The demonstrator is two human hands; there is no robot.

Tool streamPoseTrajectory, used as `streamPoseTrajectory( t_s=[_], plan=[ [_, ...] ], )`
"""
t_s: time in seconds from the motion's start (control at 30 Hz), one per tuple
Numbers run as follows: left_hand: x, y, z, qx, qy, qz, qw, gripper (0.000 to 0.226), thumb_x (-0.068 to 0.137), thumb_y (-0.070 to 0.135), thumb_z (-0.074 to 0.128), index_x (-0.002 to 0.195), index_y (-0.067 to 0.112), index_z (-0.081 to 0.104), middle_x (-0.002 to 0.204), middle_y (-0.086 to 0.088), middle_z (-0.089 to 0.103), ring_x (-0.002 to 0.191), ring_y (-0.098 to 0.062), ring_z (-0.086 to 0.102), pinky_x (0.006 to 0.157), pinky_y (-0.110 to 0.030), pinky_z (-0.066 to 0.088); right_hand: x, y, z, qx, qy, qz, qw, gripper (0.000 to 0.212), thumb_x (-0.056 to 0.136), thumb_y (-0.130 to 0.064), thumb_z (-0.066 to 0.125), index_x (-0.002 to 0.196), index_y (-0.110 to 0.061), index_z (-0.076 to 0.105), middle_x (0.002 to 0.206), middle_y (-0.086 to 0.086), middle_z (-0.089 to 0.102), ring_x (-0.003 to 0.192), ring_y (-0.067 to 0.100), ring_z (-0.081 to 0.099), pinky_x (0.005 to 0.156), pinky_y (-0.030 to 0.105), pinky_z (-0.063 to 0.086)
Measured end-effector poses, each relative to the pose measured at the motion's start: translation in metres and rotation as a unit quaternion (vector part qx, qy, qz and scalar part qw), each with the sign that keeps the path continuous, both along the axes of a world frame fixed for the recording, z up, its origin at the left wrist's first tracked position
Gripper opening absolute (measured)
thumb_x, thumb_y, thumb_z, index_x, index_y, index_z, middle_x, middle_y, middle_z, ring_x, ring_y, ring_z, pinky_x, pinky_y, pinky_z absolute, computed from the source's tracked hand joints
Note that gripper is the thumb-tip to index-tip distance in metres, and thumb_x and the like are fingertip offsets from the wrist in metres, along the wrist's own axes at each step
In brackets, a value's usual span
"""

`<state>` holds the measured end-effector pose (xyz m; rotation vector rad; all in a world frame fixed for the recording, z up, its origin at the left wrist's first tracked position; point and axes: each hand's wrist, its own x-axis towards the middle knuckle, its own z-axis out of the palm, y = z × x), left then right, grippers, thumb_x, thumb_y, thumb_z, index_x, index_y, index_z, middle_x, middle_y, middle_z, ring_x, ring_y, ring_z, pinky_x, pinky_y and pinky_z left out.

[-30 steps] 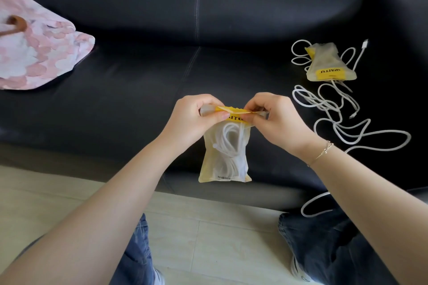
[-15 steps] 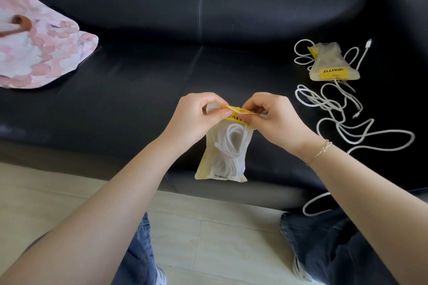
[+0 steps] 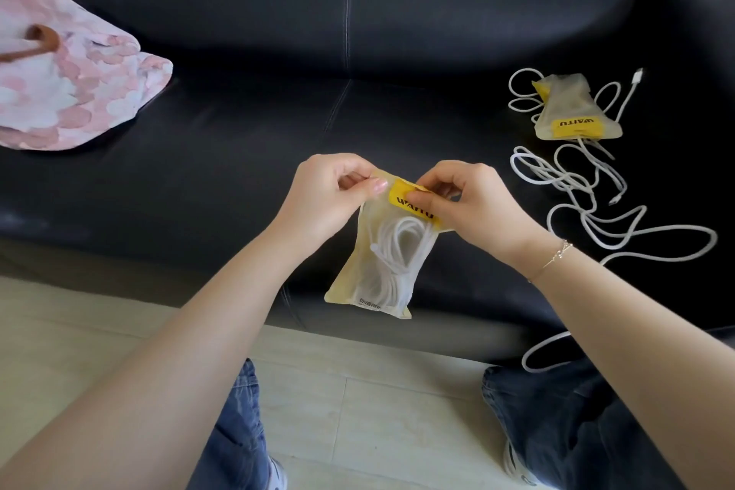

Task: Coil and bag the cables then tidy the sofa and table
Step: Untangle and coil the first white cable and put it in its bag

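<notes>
Both hands, left hand [image 3: 330,191] and right hand [image 3: 469,207], pinch the light, floppy cable pouch [image 3: 387,255] by its yellow top strip [image 3: 413,203], the best hold.

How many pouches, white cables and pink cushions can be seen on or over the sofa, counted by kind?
Pouches: 2, the held pouch and the pouch on the seat.
White cables: at least 2, the coiled cable in the held pouch and the loose cables, a tangle that cannot be separated.
Pink cushions: 1.
Total: at least 5.
</notes>
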<state>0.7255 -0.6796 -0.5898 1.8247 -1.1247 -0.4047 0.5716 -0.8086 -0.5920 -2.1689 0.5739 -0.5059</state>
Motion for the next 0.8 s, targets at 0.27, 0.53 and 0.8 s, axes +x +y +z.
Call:
streamPoseTrajectory(
  t_s=[0.27, 0.53, 0.8],
  plan=[
    [-0.0057, -0.0016, 0.0011, 0.022, -0.04, 0.026, 0.999, 0.005, 0.089, 0.015, 0.069, 0.087, 0.02, 0.068, 0.077, 0.013, 0.062, 0.068, 0.0, 0.056, 0.065, -0.005, 0.043, 0.0062, 0.005, -0.007, -0.057, -0.001, -0.021, 0.998, 0.008, 0.087, -0.015, 0.07, 0.083, -0.009, 0.069, 0.08, -0.001, 0.063, 0.076, 0.014, 0.057, 0.069, 0.025, 0.048],
    [-0.0098, -0.0013, 0.0017, 0.029, -0.04, 0.026, 0.998, 0.006, 0.089, 0.017, 0.068, 0.09, 0.02, 0.073, 0.077, 0.014, 0.065, 0.07, -0.001, 0.059, 0.065, -0.005, 0.044, 0.0054, 0.0066, -0.0004, 0.025, 0.004, 0.009, 1.0, 0.011, 0.086, -0.022, 0.072, 0.084, -0.011, 0.071, 0.079, -0.005, 0.066, 0.072, 0.009, 0.061, 0.064, 0.018, 0.051],
    [-0.0048, 0.0012, 0.0074, 0.059, -0.022, -0.031, 0.998, 0.009, 0.092, 0.023, 0.065, 0.09, 0.026, 0.073, 0.082, 0.013, 0.07, 0.076, 0.003, 0.063, 0.069, -0.008, 0.048, 0.0071, 0.0087, -0.0016, -0.013, -0.029, 0.009, 0.999, 0.009, 0.083, -0.012, 0.074, 0.076, -0.008, 0.071, 0.072, -0.007, 0.062, 0.067, 0.008, 0.056, 0.062, 0.014, 0.044]
  ],
)
